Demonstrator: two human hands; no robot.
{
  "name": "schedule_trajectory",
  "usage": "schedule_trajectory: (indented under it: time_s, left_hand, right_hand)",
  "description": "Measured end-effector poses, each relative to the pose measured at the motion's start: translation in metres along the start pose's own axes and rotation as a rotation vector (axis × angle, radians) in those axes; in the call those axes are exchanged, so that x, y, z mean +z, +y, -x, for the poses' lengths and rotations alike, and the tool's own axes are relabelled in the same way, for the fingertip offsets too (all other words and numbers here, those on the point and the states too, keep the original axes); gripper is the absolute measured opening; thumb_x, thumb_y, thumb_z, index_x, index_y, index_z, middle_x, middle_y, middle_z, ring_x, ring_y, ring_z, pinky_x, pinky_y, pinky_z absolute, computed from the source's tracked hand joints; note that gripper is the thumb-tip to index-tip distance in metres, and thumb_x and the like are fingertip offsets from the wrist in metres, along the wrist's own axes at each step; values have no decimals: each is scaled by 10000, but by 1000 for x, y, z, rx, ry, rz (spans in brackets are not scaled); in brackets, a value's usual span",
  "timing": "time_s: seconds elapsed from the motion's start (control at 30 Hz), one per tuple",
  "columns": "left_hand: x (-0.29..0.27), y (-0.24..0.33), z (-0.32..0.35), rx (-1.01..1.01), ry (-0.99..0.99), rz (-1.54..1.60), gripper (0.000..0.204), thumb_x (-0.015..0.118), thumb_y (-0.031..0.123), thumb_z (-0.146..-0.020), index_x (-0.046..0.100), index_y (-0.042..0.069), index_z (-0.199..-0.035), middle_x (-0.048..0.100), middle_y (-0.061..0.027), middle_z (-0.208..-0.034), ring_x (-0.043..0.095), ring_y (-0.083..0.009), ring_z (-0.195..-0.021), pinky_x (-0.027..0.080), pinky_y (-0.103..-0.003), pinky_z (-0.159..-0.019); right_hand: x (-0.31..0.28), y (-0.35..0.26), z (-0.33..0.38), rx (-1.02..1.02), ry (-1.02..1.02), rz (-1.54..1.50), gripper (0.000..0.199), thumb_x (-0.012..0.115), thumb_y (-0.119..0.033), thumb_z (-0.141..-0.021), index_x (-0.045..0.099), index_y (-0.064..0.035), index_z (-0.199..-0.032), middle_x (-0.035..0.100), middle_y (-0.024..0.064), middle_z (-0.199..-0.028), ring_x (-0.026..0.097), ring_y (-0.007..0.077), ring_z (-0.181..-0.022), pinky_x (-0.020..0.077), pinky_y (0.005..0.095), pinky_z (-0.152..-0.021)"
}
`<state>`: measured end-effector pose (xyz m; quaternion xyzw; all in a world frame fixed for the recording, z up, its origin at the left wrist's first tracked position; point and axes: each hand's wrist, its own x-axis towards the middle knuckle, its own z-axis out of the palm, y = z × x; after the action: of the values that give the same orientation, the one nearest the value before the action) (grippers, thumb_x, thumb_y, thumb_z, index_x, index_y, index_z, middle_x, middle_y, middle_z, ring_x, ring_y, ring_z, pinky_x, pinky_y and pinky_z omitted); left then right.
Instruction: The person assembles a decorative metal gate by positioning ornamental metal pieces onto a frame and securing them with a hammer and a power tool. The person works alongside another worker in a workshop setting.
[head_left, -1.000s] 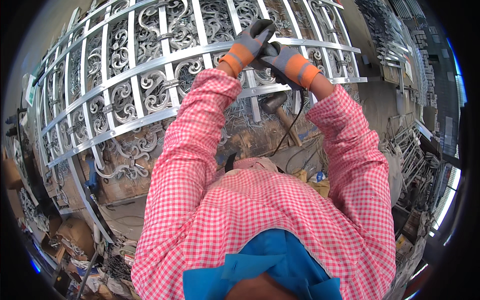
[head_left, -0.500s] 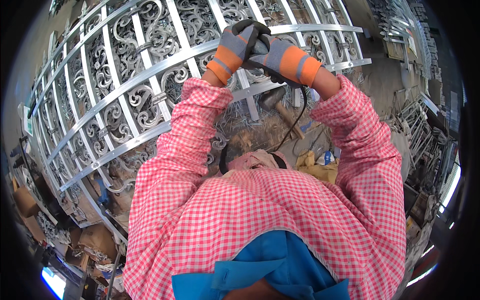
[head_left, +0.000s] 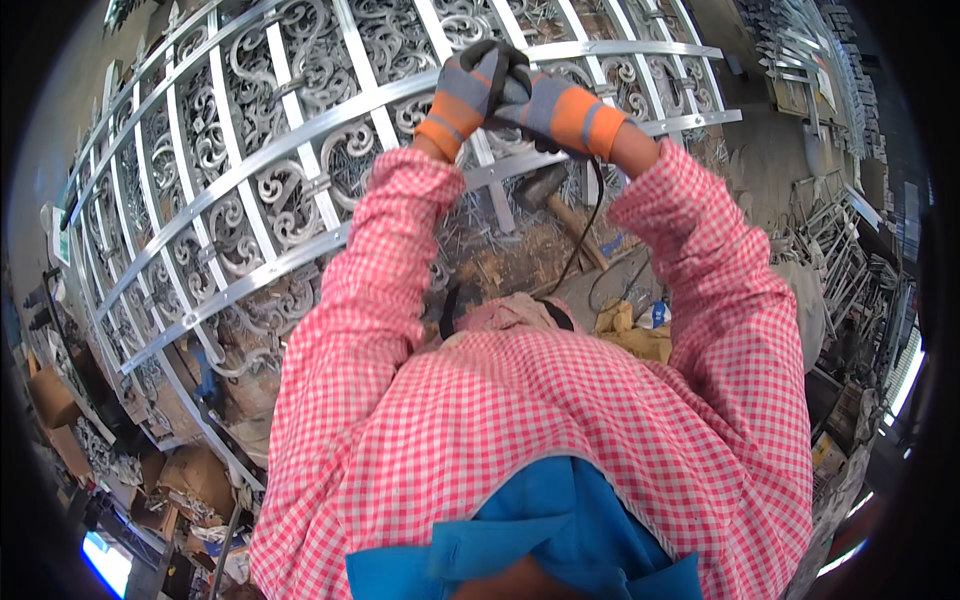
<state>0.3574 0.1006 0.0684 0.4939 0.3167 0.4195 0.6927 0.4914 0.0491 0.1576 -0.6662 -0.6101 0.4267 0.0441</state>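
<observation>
Both gloved hands meet over a silver metal fence panel (head_left: 262, 165) with flat rails, upright bars and scrolls. My left hand (head_left: 466, 98), in a grey and orange glove, curls around the front of a dark corded power tool (head_left: 515, 92). Close against it, my right hand (head_left: 560, 112) is wrapped round the same tool's body. A black cord (head_left: 596, 205) runs down from it toward me. The gloves cover most of the tool, so its exact kind and its tip are hidden.
A hammer (head_left: 545, 187) with a wooden handle lies below the hands on the worn wooden bench (head_left: 500, 265). Small metal pieces are scattered there and under the panel. Metal racks of parts (head_left: 845, 240) stand at right. Cardboard boxes (head_left: 195, 480) sit at lower left.
Both hands and the tool have shifted slightly left, and my right forearm has drawn inward a little. The grip on the tool looks the same.
</observation>
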Motion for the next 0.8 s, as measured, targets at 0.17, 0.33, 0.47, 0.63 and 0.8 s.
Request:
schedule_trajectory:
  time_s: [0.17, 0.33, 0.47, 0.63, 0.8]
  left_hand:
    - [-5, 11, 45, 336, 395, -183, 393, 703, 170, -847, 557, 15, -1177, 630, -130, -1027, 610, -213, -997, 493, -329, -850]
    - [-36, -55, 183, -78, -45, -1090, 319, 644, 315, -875, 596, 107, -1112, 662, -120, -1060, 655, -309, -947, 511, -399, -826]
    - [-28, -133, 194, -248, -204, -1509, 208, 607, 249, -850, 624, 150, -1032, 649, -114, -1025, 641, -299, -980, 532, -417, -780]
    - [-26, -164, 193, 52, -79, -1602, 113, 598, 163, -802, 655, 130, -893, 653, -87, -931, 652, -295, -878, 546, -388, -714]
    - [-14, -121, 201, -147, -171, -1468, 161, 589, 301, -896, 637, 160, -955, 661, -90, -966, 657, -274, -907, 533, -409, -729]
  right_hand:
    - [-2, 4, 12, -36, 94, -113, 614, 724, -465, -769, 567, 11, -1124, 624, 103, -680, 574, 179, -477, 478, 327, -466]
    - [-29, -19, 102, -19, 220, -424, 487, 744, -302, -827, 559, -46, -1198, 614, 42, -704, 567, 93, -541, 437, 234, -454]
    - [3, -8, 182, 6, 445, -784, 505, 752, -251, -803, 553, -26, -1209, 647, 55, -826, 587, 105, -589, 464, 247, -502]
    - [38, 19, 272, 146, 562, -847, 437, 662, -216, -856, 539, -8, -1220, 686, 103, -899, 617, 131, -621, 478, 259, -526]
    - [39, 77, 330, 110, 666, -677, 405, 630, -258, -875, 556, 5, -1174, 688, 110, -896, 616, 127, -626, 462, 254, -523]
